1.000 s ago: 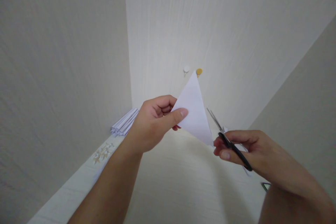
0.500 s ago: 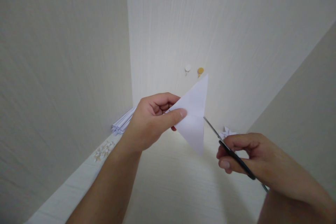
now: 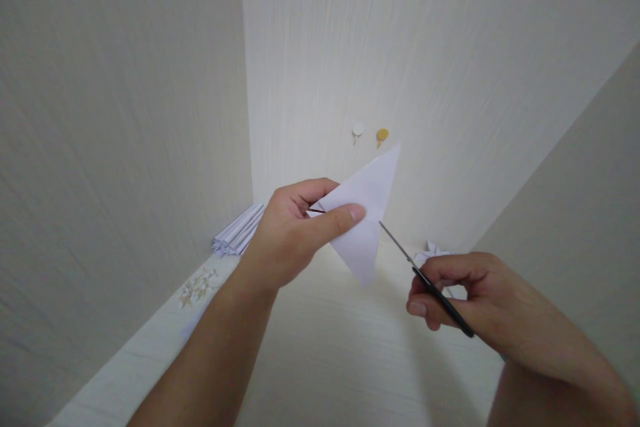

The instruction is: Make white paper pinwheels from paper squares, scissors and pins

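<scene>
A folded white paper triangle (image 3: 383, 183) is pinched in my left hand (image 3: 300, 230), the thumb lying flat across its front and the fingers behind. A thin dark red line shows at the paper's left corner beside my fingers; what it is I cannot make out. My right hand (image 3: 460, 293) grips black-handled scissors (image 3: 443, 300), seen nearly edge-on. Their slim metal tip meets the right edge of the paper near the middle crease. Whether the blades have cut into it cannot be seen.
A bundle of rolled white paper (image 3: 237, 230) lies by the left wall, with a heap of small white-and-tan pieces (image 3: 199, 285) nearer me. Folded white paper (image 3: 431, 250) sits behind my right hand. A white hook (image 3: 357, 129) and a yellow hook (image 3: 383, 135) are on the back wall.
The paper has tilted, its lower corner swinging left and its top corner slightly right. My right hand and the scissors have shifted a little left with the paper's edge.
</scene>
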{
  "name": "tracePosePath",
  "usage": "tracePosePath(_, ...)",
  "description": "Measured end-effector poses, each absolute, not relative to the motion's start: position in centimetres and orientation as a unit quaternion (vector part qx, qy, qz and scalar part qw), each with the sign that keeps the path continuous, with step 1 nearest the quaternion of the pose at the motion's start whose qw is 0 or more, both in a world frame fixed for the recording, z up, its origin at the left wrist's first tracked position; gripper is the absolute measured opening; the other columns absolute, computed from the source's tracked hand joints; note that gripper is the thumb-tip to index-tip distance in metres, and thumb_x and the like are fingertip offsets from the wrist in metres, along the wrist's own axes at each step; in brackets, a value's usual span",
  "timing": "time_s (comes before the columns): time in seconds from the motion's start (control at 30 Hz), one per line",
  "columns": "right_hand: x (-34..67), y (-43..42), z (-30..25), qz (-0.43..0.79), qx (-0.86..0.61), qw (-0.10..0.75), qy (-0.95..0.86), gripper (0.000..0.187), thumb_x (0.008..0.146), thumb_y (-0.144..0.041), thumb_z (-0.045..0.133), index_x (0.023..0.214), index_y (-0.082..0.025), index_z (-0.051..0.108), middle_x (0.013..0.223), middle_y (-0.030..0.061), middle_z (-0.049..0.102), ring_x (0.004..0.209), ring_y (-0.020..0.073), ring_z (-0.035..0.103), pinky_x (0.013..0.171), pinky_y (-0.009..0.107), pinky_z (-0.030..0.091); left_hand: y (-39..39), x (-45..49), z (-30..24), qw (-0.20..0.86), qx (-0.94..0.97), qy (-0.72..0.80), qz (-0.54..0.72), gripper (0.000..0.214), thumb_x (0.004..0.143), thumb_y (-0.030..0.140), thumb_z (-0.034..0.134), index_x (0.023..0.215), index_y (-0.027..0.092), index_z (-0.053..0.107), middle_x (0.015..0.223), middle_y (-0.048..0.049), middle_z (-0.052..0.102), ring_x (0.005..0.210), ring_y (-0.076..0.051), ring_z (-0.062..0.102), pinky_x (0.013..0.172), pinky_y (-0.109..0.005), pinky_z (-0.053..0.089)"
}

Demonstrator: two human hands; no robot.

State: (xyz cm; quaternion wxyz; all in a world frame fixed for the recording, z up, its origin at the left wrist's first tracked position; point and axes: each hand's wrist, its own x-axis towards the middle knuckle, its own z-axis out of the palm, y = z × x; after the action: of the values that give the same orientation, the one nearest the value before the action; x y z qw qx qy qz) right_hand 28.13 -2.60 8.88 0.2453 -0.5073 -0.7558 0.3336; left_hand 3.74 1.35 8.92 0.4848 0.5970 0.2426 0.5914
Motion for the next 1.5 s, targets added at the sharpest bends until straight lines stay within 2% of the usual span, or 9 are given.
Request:
tracePosePath(0.17,27.94,-2.57,8.92,0.322,-0.508,0.26,-0.755,0.035,0.08,-0.05,0.074,0.065,-0.019,0.073,0.058,0.002,0.063,0.059,0.0144,0.051,0.056,0.026,0.041,1.54,3.59,8.76,0.498,0.603,0.258,0.567,0.026,0.07,0.034,0.086,0.082,0.014,0.075,0.072,-0.0036,0.07,0.065,-0.017,0.063,0.059,-0.027,0.049)
tracePosePath(0.3,27.9,-2.6,8.93,0.322,-0.504,0.263,-0.757,0.032,0.078,-0.047,0.078,0.063,-0.019,0.071,0.058,0.0009,0.063,0.058,0.0136,0.052,0.056,0.025,0.041,1.67,3.58,8.71,0.494,0.606,0.253,0.57,0.022,0.074,0.033,0.083,0.078,0.014,0.074,0.068,-0.0033,0.068,0.066,-0.016,0.062,0.062,-0.028,0.049)
tracePosePath(0.5,27.77,-2.68,8.99,0.326,-0.512,0.251,-0.754,0.032,0.077,-0.048,0.078,0.065,-0.019,0.072,0.058,0.0001,0.06,0.058,0.0131,0.049,0.053,0.024,0.039,1.51,3.72,8.74,0.492,0.595,0.252,0.583,0.021,0.074,0.033,0.083,0.079,0.014,0.074,0.074,-0.0033,0.072,0.065,-0.015,0.062,0.061,-0.026,0.048)
tracePosePath(1.03,27.54,-2.71,9.12,0.326,-0.512,0.254,-0.752,0.037,0.076,-0.049,0.078,0.057,-0.02,0.065,0.055,-0.0007,0.057,0.055,0.013,0.047,0.053,0.025,0.04,1.43,3.63,8.84,0.493,0.592,0.258,0.583,0.02,0.073,0.031,0.083,0.08,0.014,0.075,0.074,-0.0039,0.072,0.065,-0.016,0.063,0.061,-0.026,0.049)
tracePosePath(1.23,27.59,-2.73,9.06,0.319,-0.517,0.247,-0.755,0.041,0.077,-0.05,0.077,0.053,-0.02,0.06,0.055,-0.0005,0.058,0.056,0.0135,0.048,0.053,0.026,0.039,1.43,3.72,8.79,0.503,0.587,0.247,0.585,0.02,0.073,0.031,0.083,0.083,0.014,0.077,0.082,-0.006,0.076,0.07,-0.018,0.066,0.065,-0.028,0.052)
tracePosePath(1.4,27.67,-2.75,8.98,0.321,-0.506,0.25,-0.761,0.04,0.079,-0.048,0.076,0.054,-0.02,0.063,0.057,0.0006,0.061,0.057,0.0139,0.05,0.054,0.026,0.04,1.48,3.78,8.79,0.505,0.586,0.243,0.585,0.021,0.072,0.031,0.084,0.084,0.014,0.078,0.083,-0.0069,0.077,0.072,-0.019,0.068,0.066,-0.029,0.054)
tracePosePath(1.5,27.82,-2.72,8.9,0.322,-0.502,0.244,-0.765,0.031,0.077,-0.046,0.078,0.064,-0.02,0.069,0.061,0.0004,0.062,0.06,0.0141,0.051,0.055,0.025,0.042,1.47,3.79,8.86,0.505,0.583,0.249,0.586,0.023,0.071,0.031,0.084,0.083,0.014,0.077,0.08,-0.007,0.076,0.071,-0.02,0.068,0.064,-0.03,0.053)
